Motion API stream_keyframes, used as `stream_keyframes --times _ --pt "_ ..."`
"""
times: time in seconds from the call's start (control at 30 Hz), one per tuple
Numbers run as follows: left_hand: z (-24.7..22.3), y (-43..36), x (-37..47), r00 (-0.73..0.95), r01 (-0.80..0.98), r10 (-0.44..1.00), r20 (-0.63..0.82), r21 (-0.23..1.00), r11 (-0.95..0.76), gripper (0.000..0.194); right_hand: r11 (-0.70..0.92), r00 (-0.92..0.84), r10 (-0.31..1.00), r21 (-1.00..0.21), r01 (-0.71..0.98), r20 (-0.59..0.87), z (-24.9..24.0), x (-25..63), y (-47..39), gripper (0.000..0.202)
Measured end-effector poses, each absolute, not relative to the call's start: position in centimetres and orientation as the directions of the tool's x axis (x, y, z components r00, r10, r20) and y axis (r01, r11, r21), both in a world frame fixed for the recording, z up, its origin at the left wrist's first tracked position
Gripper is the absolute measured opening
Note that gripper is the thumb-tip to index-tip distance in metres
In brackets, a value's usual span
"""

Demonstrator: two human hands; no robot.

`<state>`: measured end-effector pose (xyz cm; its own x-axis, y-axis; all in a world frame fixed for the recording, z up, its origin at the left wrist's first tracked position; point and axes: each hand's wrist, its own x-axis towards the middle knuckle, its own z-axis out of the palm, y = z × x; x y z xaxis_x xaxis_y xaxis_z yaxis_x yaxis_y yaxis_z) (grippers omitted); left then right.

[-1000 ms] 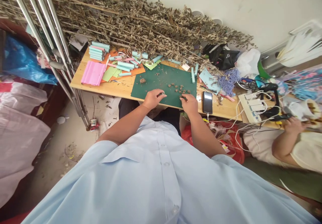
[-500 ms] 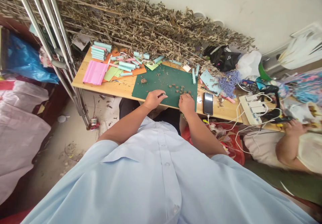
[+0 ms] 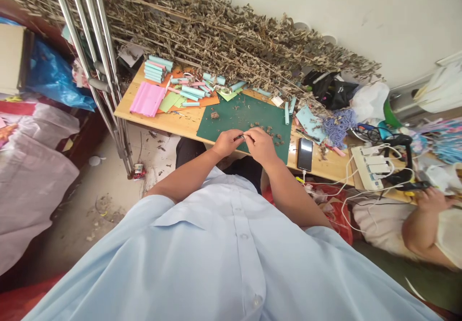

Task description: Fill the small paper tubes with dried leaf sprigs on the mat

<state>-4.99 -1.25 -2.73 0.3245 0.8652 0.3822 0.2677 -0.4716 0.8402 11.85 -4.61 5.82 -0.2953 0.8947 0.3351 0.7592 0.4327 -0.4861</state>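
Above the front edge of a green mat (image 3: 224, 119), my left hand (image 3: 228, 142) and my right hand (image 3: 259, 145) meet, fingertips nearly touching. Each is closed in a pinch around something small and dark between them, too small to name. Several brown dried clumps (image 3: 277, 138) lie on the mat beyond my right hand, and another brown clump (image 3: 214, 115) rests on its left part. Dry crumbs are scattered over the mat.
Pale blue paper rolls (image 3: 193, 91) and a pink sheet (image 3: 147, 99) lie left on the table (image 3: 173, 124). To the right are a phone (image 3: 305, 154), a power strip (image 3: 366, 168) and a person's hand (image 3: 431, 199). Dried stalks (image 3: 216, 32) lie behind; metal crutches (image 3: 97, 70) stand left.
My right hand has left the clumps at the mat's right and come up to my left hand, which stays pinched. The whole view has shifted slightly.
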Motion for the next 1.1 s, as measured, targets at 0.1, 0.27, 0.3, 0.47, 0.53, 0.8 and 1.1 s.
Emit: stream_keyframes --times 0.1,0.27,0.3,0.47,0.53,0.8,1.1 --pt "-3.0 -1.2 -4.9 0.327 0.280 0.863 0.385 0.833 -0.478 0.018 0.455 -0.353 0.886 -0.420 0.785 0.301 6.1 11.8 -4.5 0.024" --pt "-3.2 -1.1 -4.8 0.327 0.261 0.858 0.397 0.834 -0.485 0.020 0.458 -0.360 0.884 -0.404 0.792 0.298 6.0 12.0 -4.4 0.021" --pt "-3.2 -1.1 -4.8 0.329 0.255 0.855 0.401 0.834 -0.490 0.020 0.458 -0.354 0.885 -0.418 0.785 0.304 5.9 12.1 -4.4 0.020" --pt "-3.3 -1.1 -4.8 0.342 0.258 0.849 0.404 0.828 -0.498 0.023 0.454 -0.321 0.888 -0.509 0.732 0.330 5.3 12.5 -4.5 0.015" --pt "-3.3 -1.1 -4.8 0.340 0.263 0.848 0.407 0.824 -0.501 0.024 0.462 -0.319 0.884 -0.540 0.703 0.341 5.3 12.7 -4.6 0.014" --pt "-3.1 -1.1 -4.9 0.348 0.266 0.843 0.411 0.818 -0.509 0.030 0.418 -0.294 0.906 -0.541 0.729 0.305 5.8 12.3 -4.3 0.016" --pt "-3.4 -1.0 -4.9 0.352 0.257 0.845 0.404 0.826 -0.502 0.032 0.365 -0.287 0.931 -0.505 0.783 0.228 6.4 12.4 -4.2 0.011"
